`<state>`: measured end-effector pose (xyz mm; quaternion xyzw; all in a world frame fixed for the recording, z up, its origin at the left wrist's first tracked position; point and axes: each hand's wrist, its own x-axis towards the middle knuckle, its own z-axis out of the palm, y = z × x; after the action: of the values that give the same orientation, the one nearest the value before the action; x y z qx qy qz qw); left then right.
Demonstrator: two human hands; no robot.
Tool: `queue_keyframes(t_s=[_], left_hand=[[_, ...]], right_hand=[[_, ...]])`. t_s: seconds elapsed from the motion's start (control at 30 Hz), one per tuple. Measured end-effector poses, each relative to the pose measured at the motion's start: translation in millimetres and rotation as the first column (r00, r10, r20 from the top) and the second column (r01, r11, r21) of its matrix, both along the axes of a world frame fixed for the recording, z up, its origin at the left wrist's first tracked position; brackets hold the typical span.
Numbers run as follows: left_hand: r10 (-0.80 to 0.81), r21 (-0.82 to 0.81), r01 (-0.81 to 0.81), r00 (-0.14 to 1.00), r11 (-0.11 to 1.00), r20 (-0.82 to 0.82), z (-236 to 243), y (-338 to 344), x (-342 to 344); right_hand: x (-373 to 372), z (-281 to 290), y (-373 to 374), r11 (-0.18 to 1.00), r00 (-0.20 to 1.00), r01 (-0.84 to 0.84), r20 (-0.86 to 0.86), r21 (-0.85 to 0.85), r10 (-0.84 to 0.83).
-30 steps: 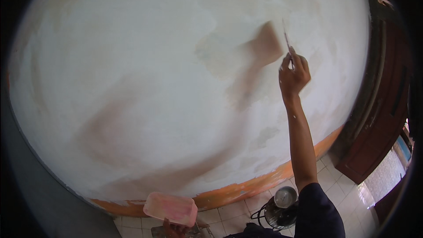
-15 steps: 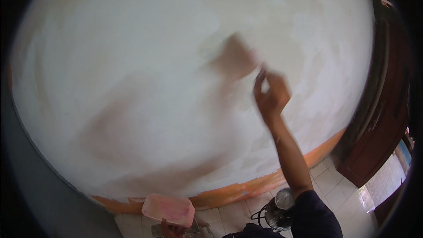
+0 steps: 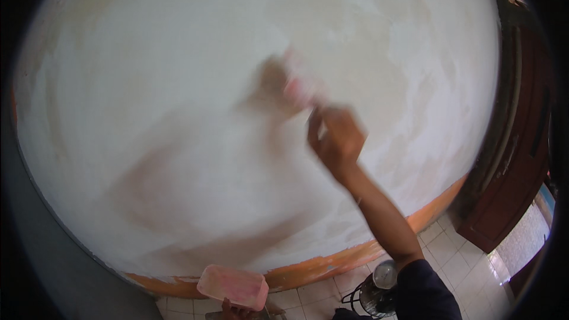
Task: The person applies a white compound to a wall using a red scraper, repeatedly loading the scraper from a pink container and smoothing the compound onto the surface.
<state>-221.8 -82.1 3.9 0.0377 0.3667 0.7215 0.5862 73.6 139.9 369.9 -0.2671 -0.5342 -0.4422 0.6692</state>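
In the head view my right hand (image 3: 339, 139) is raised to the white, patchy wall (image 3: 195, 53), its fingers closed round a pink-smeared flat tool (image 3: 301, 89), probably a scraper, blurred by motion. The tool is at or very near the wall surface, with its shadow beside it on the left; whether it touches is unclear. At the lower edge my left hand (image 3: 233, 311) grips a pink rectangular plastic container (image 3: 231, 285) with smears inside, held low in front of the wall. Most of that hand is hidden beneath the container.
An orange band (image 3: 320, 268) runs along the wall's foot above pale floor tiles (image 3: 450, 253). A metal pot (image 3: 384, 275) rests on a black stand (image 3: 355, 301) by my right arm. At right a dark wooden door (image 3: 498, 195) stands open; a grey surface (image 3: 65, 243) borders the left.
My right hand with the flat tool has swept leftward and downward across the wall, from upright to slanting up-left. The pink container has shifted only slightly.
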Motion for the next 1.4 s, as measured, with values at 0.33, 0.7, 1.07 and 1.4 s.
queue_keyframes(t_s=[0.33,0.7,1.07,1.4], left_hand=[[0.030,-0.079,-0.033,0.999,0.996,-0.044,-9,22,29],[-0.036,-0.087,0.025,0.990,0.996,-0.133,-5,17,23],[0.014,-0.011,-0.015,0.996,1.000,-0.089,-12,-1,15],[-0.076,-0.068,0.067,0.987,0.995,-0.141,63,6,46]], right_hand=[[-52,-111,3,0.967,0.715,-0.057,0.666,-0.248,0.212],[-4,-1,62,0.978,0.924,0.197,0.348,-0.074,-0.160],[66,94,10,0.988,0.999,0.026,-0.045,0.152,-0.020],[-43,-39,-16,0.980,0.683,-0.072,0.707,-0.185,0.183]])
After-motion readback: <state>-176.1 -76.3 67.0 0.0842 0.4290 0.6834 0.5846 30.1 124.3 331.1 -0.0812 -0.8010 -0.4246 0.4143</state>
